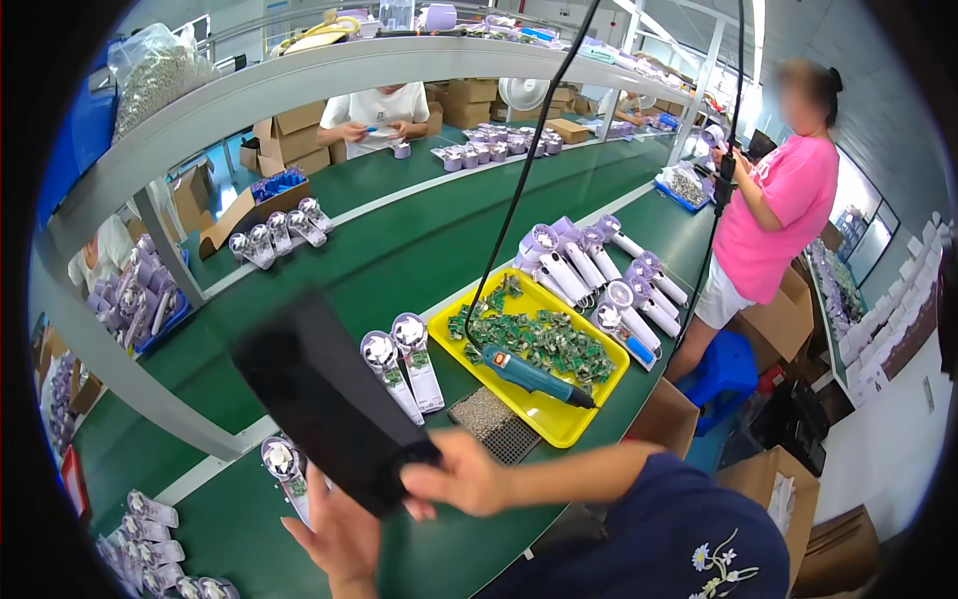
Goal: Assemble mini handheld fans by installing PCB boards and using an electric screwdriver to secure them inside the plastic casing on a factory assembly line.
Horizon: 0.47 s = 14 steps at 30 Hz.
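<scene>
My right hand (461, 474) is closed on the near end of a flat, black, rectangular object (324, 384). Motion blurs its far end, and I cannot make out its exact kind. Below it my left hand (344, 537) is open, palm up with fingers spread, close under the black object's near end. Just beyond those fingers lies an opened handheld fan (281, 459) with a white impeller and a green circuit board, partly hidden. Two more opened handheld fans (413, 364) lie to the right of the black object.
A yellow tray (559, 429) holds green circuit boards (539, 339), with a teal electric screwdriver (524, 374) across it on a hanging cord. Beside it sits a black grid of small screws (484, 411). Purple-and-white fans (569, 265) stand beyond. A person in pink (778, 200) stands at right.
</scene>
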Motion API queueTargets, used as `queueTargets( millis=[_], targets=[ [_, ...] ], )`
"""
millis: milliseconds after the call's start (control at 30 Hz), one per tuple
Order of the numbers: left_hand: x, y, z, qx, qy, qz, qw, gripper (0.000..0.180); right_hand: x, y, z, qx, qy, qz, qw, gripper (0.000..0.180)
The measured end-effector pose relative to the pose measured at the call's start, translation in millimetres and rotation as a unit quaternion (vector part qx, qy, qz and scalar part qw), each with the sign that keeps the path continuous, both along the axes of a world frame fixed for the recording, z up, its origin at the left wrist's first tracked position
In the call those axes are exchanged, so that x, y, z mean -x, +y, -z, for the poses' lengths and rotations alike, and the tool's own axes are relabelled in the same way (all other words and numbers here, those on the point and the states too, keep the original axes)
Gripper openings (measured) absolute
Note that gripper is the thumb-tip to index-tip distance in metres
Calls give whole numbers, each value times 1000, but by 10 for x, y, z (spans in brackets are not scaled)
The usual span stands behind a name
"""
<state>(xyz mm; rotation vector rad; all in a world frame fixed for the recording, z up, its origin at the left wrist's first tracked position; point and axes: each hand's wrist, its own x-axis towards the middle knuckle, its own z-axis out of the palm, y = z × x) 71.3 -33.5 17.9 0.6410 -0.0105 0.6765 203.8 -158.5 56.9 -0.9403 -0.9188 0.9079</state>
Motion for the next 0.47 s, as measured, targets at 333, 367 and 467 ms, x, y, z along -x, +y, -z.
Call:
queueTargets(
  millis=[333,367,467],
  targets=[
    [-166,-79,521,9,61,152,986,93,104,-323,1213,140,36,-105,984,17],
    [-181,-65,574,-10,44,158,986,92,84,-325,1229,135,34,-122,983,18],
    [-193,-30,680,-18,13,150,988,89,97,-256,1276,136,60,-134,980,22]
  ],
)
